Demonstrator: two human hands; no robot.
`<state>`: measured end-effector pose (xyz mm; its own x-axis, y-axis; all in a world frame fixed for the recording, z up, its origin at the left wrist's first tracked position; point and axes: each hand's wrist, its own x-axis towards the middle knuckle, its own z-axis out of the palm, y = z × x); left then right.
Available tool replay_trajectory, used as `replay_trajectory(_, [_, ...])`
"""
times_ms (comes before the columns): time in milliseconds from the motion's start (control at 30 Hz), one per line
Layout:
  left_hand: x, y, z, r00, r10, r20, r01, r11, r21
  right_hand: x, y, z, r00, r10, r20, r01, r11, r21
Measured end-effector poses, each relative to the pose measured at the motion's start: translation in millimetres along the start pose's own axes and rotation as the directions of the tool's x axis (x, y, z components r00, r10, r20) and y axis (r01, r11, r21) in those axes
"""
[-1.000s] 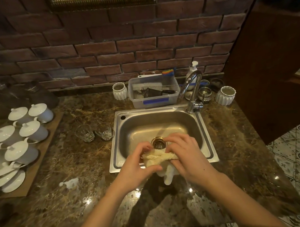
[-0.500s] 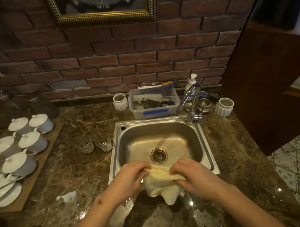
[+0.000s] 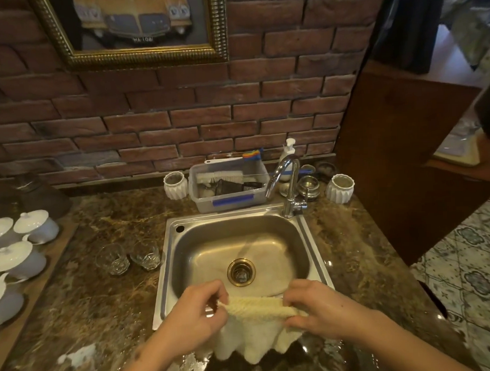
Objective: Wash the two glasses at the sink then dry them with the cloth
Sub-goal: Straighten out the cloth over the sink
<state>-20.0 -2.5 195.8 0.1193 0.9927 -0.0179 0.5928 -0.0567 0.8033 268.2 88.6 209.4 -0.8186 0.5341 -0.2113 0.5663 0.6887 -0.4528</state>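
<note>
Cream cloth (image 3: 254,332) stretched by its top edge over the sink's (image 3: 169,274) near rim, lower part draped onto the wet desk (image 3: 84,310). Pinched at one end by curled fingers of the left hand (image 3: 195,314), at the other by the right hand (image 3: 323,310). Two glasses (image 3: 129,257) upright, just left of the sink, close together.
</note>
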Motion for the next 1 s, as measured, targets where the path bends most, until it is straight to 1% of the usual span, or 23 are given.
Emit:
replay_trajectory(167, [-6.9,0.4,11.2,0.999,-0.038,-0.034,0.040,0.998,0.053,-7.9,6.9,-0.2,0.999,0.032,0.030,-0.032,0.999,-0.017])
replay_trajectory(333, [-25.6,-3.0,12.2,0.993,-0.080,-0.090,0.089,0.991,0.103,-2.7,3.8,3.5,0.995,-0.010,0.103,0.008,1.000,0.024])
replay_trajectory(433, [-41.6,-5.0,8.3,0.994,-0.047,-0.103,0.065,0.982,0.178,-3.4,-9.4,6.5,0.996,0.006,0.086,-0.008,1.000,0.019])
replay_trajectory(500, [-54.8,-7.2,5.5,0.993,-0.028,-0.114,0.049,0.982,0.182,-6.2,-19.5,13.5,0.998,0.046,0.050,-0.047,0.999,0.020])
replay_trajectory(600, [-80.3,-18.8,-0.6,0.988,-0.067,-0.136,0.084,0.989,0.125,-14.6,-39.9,33.6,0.992,0.119,-0.046,-0.115,0.991,0.075])
replay_trajectory(633, [-90.9,-23.5,-2.0,0.985,-0.098,-0.143,0.113,0.988,0.100,-18.3,-48.4,43.3,0.984,0.162,-0.069,-0.152,0.980,0.131])
replay_trajectory(700, [-113.7,-32.1,-1.9,0.978,-0.147,-0.151,0.159,0.985,0.067,-24.9,-64.4,65.2,0.963,0.258,-0.072,-0.232,0.938,0.258])
replay_trajectory(733, [-124.6,-35.4,-0.4,0.976,-0.163,-0.146,0.172,0.984,0.054,-27.1,-71.2,75.3,0.954,0.292,-0.062,-0.263,0.921,0.289])
replay_trajectory(767, [-135.5,-39.0,1.8,0.974,-0.179,-0.135,0.186,0.982,0.039,-28.8,-76.4,84.4,0.950,0.306,-0.055,-0.279,0.917,0.285])
replay_trajectory(833, [-155.9,-45.8,6.6,0.969,-0.220,-0.109,0.222,0.975,0.007,-31.6,-83.5,97.7,0.951,0.310,-0.008,-0.295,0.913,0.282])
replay_trajectory(933, [-176.7,-56.9,10.2,0.949,-0.314,-0.035,0.310,0.947,-0.077,-36.0,-92.2,107.1,0.934,0.342,0.104,-0.356,0.860,0.365])
replay_trajectory(1000, [-179.2,-64.6,11.1,0.938,-0.346,-0.008,0.344,0.934,-0.100,-34.4,-94.7,108.1,0.916,0.377,0.137,-0.399,0.821,0.408])
